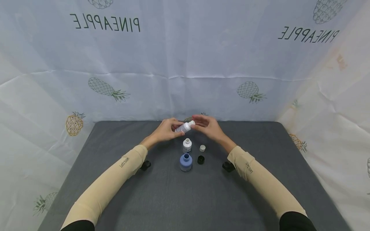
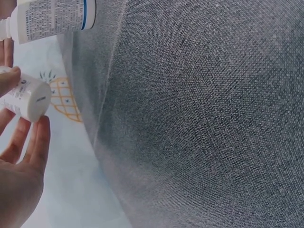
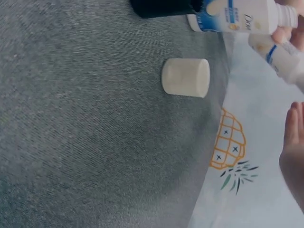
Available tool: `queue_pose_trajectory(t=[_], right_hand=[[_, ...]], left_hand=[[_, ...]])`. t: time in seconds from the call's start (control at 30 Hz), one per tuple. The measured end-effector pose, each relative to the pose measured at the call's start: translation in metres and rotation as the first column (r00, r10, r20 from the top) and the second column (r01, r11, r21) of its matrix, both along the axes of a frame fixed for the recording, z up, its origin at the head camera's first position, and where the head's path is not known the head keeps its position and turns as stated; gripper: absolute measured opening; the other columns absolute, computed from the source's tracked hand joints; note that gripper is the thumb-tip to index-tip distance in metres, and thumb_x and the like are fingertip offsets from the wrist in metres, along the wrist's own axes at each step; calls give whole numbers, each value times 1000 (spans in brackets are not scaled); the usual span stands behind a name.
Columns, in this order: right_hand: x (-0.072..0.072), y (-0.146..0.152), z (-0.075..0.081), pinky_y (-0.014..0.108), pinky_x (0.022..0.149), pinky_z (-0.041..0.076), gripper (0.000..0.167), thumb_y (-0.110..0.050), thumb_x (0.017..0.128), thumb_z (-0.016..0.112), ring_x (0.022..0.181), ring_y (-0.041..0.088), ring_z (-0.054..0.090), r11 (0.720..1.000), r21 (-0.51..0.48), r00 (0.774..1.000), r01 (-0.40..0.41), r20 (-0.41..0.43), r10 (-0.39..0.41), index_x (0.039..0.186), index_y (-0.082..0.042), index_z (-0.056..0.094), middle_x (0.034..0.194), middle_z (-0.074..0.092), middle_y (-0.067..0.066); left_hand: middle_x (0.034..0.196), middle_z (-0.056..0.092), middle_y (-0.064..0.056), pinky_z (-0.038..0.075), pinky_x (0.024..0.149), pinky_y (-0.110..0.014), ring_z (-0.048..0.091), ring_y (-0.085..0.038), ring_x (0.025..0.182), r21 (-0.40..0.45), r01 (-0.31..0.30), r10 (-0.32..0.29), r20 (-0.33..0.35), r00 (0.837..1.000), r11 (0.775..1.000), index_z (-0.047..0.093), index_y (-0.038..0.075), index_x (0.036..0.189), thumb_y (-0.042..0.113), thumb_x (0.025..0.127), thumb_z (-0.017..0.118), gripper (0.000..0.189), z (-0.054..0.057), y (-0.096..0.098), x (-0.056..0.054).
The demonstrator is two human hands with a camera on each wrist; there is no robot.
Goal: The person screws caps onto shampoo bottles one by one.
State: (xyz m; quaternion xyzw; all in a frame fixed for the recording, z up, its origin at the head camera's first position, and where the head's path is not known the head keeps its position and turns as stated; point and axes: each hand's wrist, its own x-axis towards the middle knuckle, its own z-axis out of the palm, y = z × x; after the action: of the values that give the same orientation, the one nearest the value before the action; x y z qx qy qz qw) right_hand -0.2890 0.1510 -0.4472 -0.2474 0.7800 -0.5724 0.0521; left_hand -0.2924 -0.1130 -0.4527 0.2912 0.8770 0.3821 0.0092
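My left hand point(image 1: 169, 129) grips a small white bottle point(image 1: 182, 127) by its body, with fingers and thumb around it. The bottle is tilted, its white top pointing up and right; in the left wrist view its round base point(image 2: 38, 102) faces the camera. My right hand point(image 1: 210, 128) is at the top, fingers fairly straight on the far side and thumb near; whether it touches is unclear. Below stand an uncapped white bottle point(image 1: 187, 146) with a printed label and an uncapped blue bottle point(image 1: 186, 163). To their right lie a white cap point(image 1: 202, 148) and a black cap point(image 1: 200, 159).
A dark grey cloth point(image 1: 185, 199) covers the table. Behind it hangs a pale curtain point(image 1: 202, 57) with pineapple prints. Small black objects point(image 1: 228, 166) show beside both sleeve cuffs, partly hidden.
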Motion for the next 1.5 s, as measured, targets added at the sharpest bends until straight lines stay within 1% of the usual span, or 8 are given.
queue_pose_trajectory(t=[0.1, 0.2, 0.33, 0.43, 0.73, 1.07, 1.27, 1.5], right_hand=[[-3, 2, 1, 47, 122, 53, 54, 4, 100, 72, 146, 45, 57, 997, -37, 998, -68, -13, 68, 152, 4, 57, 157, 57, 29], [-5, 3, 0, 38, 115, 59, 49, 6, 100, 72, 142, 44, 62, 994, -26, 994, -106, -41, 105, 148, 5, 61, 152, 62, 29], [-6, 2, -3, 26, 104, 63, 40, 2, 102, 71, 132, 38, 70, 994, -12, 992, -104, -71, 103, 142, 6, 66, 145, 67, 29], [-5, 1, -4, 24, 102, 63, 38, 1, 102, 71, 128, 34, 72, 996, -12, 993, -86, -80, 85, 140, 5, 68, 143, 69, 28], [-2, 0, -3, 28, 104, 64, 38, -2, 102, 72, 129, 42, 70, 999, 8, 997, -50, -65, 50, 140, 2, 70, 146, 68, 24], [0, -2, -3, 36, 102, 65, 38, -8, 101, 76, 122, 39, 74, 997, 55, 996, 52, -72, -48, 137, 1, 71, 139, 72, 23], [0, -3, -3, 40, 101, 66, 38, -12, 101, 78, 120, 41, 75, 990, 79, 992, 116, -62, -111, 135, 3, 72, 134, 74, 24], [1, -4, -3, 41, 98, 67, 34, -18, 100, 80, 116, 37, 77, 978, 108, 983, 176, -63, -170, 129, -1, 75, 126, 77, 21]], left_hand=[[123, 72, -21, 66, 88, -45, 73, -32, 96, -2, 0, 0, 4, 1000, 1000, 72, -2, 138, 17, 95, 85, 49, 1, 0, 0], [122, 72, -21, 66, 87, -43, 72, -32, 98, -4, 2, -2, 3, 1000, 1000, 72, -2, 138, 17, 95, 84, 49, 1, 0, 0], [121, 72, -20, 65, 86, -41, 72, -30, 97, 2, 7, -7, -2, 1000, 1000, 72, -2, 138, 17, 96, 84, 48, 0, 0, 0], [121, 72, -20, 65, 85, -40, 72, -29, 94, 2, 7, -7, -2, 1000, 1000, 72, -2, 138, 17, 95, 84, 48, 0, 0, 0], [120, 72, -20, 65, 85, -39, 72, -28, 94, -2, 11, -11, 2, 1000, 1000, 71, -3, 139, 17, 96, 84, 49, 0, 0, 0], [121, 72, -20, 64, 82, -37, 70, -25, 89, 13, 26, -26, -15, 1000, 1000, 72, -2, 138, 17, 97, 83, 47, -2, 2, 0], [118, 72, -18, 63, 81, -36, 70, -24, 89, 9, 16, -16, -13, 1000, 1000, 72, -1, 139, 17, 96, 84, 47, -1, 4, -1], [117, 71, -19, 64, 81, -36, 71, -27, 90, 12, 19, -18, -14, 1000, 1000, 72, -2, 138, 17, 96, 84, 47, 0, 7, -1]])
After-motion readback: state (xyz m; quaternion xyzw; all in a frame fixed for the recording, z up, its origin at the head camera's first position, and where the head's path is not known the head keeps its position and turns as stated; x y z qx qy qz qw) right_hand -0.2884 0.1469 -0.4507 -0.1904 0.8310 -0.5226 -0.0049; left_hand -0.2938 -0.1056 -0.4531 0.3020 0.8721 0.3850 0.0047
